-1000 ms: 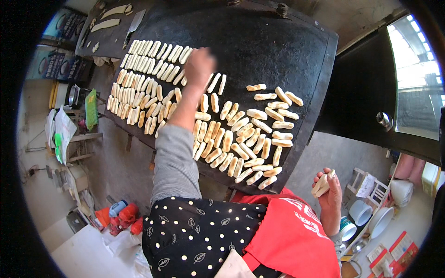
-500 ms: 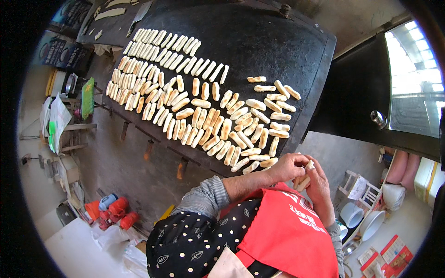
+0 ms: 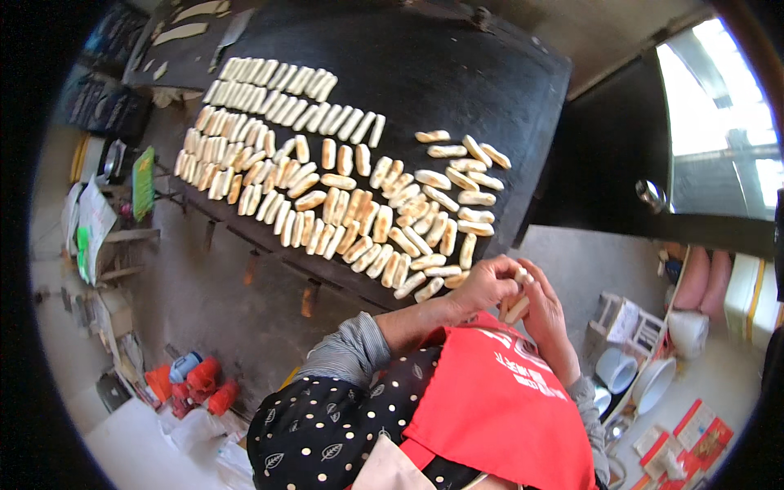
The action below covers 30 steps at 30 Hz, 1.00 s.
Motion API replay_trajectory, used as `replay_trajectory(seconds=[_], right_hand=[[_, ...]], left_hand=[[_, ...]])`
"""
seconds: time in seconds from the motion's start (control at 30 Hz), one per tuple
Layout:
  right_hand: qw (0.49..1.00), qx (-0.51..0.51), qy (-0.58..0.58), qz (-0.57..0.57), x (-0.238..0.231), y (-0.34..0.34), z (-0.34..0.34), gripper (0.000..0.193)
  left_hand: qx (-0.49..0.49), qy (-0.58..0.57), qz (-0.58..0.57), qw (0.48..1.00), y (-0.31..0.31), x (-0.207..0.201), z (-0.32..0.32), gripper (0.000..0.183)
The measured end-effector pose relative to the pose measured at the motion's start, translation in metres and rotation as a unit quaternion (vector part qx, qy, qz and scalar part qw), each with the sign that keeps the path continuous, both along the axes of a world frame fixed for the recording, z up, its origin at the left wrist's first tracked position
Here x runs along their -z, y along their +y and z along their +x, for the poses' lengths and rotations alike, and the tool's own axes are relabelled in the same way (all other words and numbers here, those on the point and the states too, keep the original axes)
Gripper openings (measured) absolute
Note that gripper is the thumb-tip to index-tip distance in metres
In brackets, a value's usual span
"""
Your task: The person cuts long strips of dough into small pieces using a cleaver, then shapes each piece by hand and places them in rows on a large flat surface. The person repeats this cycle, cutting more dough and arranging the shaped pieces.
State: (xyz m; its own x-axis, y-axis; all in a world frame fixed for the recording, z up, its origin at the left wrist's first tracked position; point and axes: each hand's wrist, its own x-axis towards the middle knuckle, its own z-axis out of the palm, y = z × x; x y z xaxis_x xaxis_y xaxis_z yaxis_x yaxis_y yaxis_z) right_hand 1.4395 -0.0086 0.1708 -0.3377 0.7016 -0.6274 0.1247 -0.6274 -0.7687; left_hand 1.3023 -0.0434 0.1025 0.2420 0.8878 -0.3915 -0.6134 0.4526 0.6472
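Close together in front of the red apron, my left hand (image 3: 487, 286) and my right hand (image 3: 545, 314) both grip a bread stick (image 3: 516, 309). A pale end of bread (image 3: 523, 278) pokes up between the fingertips; whether it belongs to the same piece, I cannot tell. Just beyond my hands lies a large black griddle (image 3: 425, 65) covered with many small bread sticks (image 3: 359, 206). The far left rows (image 3: 282, 77) are pale, while those nearer and to the right show brown toasted patches. Some at the right lie loosely scattered.
Dough strips (image 3: 181, 33) and a broad blade (image 3: 231, 37) lie on a dark board at far left. A dark panel with a round metal knob (image 3: 651, 194) stands right of the griddle. Red containers (image 3: 204, 373), a white stool (image 3: 627, 320) and a pale bucket (image 3: 616, 369) occupy the floor.
The whole view has shifted slightly, so the griddle sits further left in the picture. Both hands stay together around the bread, with small finger movements.
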Motion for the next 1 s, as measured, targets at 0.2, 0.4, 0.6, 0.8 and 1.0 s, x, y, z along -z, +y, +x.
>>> replay_trajectory(seconds=[0.2,0.4,0.6,0.8,1.0], right_hand=[[0.987,0.106,0.121,-0.016,0.012,0.003,0.009,0.039],[0.956,0.226,0.148,-0.112,0.022,0.009,0.025,0.039],[0.980,0.157,0.100,-0.065,0.022,0.016,0.034,0.033],[0.998,0.051,-0.014,-0.030,0.015,0.014,0.017,0.039],[0.998,-0.030,-0.063,0.004,0.014,0.012,0.017,0.028]], left_hand=[[-0.119,-0.151,-0.012,0.981,0.000,0.003,0.007,0.019],[-0.187,-0.229,-0.064,0.953,0.006,0.004,-0.007,0.014],[-0.146,-0.120,-0.136,0.973,0.017,0.001,-0.039,0.024],[0.070,0.051,-0.024,0.996,0.011,-0.012,-0.028,0.039],[0.113,0.153,0.098,0.977,0.008,-0.021,-0.018,0.039]])
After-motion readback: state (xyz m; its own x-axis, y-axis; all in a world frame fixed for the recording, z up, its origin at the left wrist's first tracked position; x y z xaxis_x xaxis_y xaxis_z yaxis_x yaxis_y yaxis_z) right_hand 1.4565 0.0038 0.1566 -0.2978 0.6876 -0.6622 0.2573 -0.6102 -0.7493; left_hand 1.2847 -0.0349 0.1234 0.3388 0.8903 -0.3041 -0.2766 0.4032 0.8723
